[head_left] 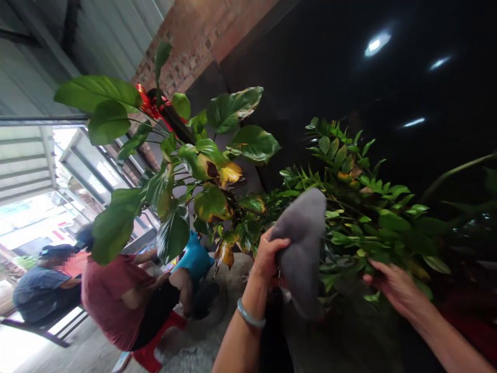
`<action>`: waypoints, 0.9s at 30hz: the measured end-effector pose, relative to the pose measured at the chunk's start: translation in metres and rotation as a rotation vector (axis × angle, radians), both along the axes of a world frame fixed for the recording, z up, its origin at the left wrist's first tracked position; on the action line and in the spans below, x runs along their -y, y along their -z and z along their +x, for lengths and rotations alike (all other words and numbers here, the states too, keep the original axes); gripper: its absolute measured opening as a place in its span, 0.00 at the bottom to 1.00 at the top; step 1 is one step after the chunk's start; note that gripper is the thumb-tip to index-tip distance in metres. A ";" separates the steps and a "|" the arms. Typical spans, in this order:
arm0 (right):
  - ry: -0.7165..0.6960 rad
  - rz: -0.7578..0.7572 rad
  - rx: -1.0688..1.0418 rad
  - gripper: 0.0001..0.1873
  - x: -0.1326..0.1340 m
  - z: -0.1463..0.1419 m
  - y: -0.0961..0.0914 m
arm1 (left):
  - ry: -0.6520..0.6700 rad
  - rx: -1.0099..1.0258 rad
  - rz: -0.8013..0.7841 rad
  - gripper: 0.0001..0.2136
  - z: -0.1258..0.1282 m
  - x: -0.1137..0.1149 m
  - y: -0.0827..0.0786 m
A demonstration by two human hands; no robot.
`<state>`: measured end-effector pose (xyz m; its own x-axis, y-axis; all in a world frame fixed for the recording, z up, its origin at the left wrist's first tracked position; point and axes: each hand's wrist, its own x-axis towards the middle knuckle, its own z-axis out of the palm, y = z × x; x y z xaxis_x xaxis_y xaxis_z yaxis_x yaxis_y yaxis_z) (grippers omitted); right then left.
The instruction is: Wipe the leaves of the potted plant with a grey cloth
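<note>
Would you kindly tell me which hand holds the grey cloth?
The left hand, the one with the pale bangle; the right hand has no bangle and is at the small-leaved plant.

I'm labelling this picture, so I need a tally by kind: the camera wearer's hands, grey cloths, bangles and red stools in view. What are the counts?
Camera wearer's hands: 2, left hand and right hand
Grey cloth: 1
Bangle: 1
Red stool: 1
Total: 5
</note>
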<state>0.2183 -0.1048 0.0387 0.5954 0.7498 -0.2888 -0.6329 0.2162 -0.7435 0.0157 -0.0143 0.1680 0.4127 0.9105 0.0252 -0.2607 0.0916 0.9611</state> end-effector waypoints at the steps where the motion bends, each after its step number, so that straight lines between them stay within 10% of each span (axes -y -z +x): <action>1: 0.001 -0.020 0.006 0.13 -0.001 -0.002 0.001 | -0.054 0.042 0.007 0.19 0.008 -0.004 0.002; 4: -0.007 -0.103 0.026 0.16 -0.004 -0.006 0.005 | -0.105 -0.008 -0.032 0.17 0.026 -0.001 0.025; 8: -0.025 -0.154 0.043 0.16 -0.006 -0.004 0.011 | 0.192 -0.428 -0.146 0.12 0.014 0.023 0.056; 12: -0.049 -0.114 0.046 0.12 -0.004 0.001 0.014 | 0.435 -0.610 -0.069 0.15 -0.015 0.030 0.035; 17: -0.013 -0.086 0.059 0.13 -0.005 -0.001 0.010 | 0.137 -0.186 -0.017 0.16 0.005 0.014 0.000; 22: -0.038 -0.147 0.077 0.11 -0.007 -0.007 0.006 | 0.023 -0.135 -0.037 0.14 0.050 0.023 0.041; 27: -0.055 -0.144 0.078 0.08 -0.001 -0.001 0.006 | 0.413 -0.553 -0.146 0.14 0.018 0.040 0.059</action>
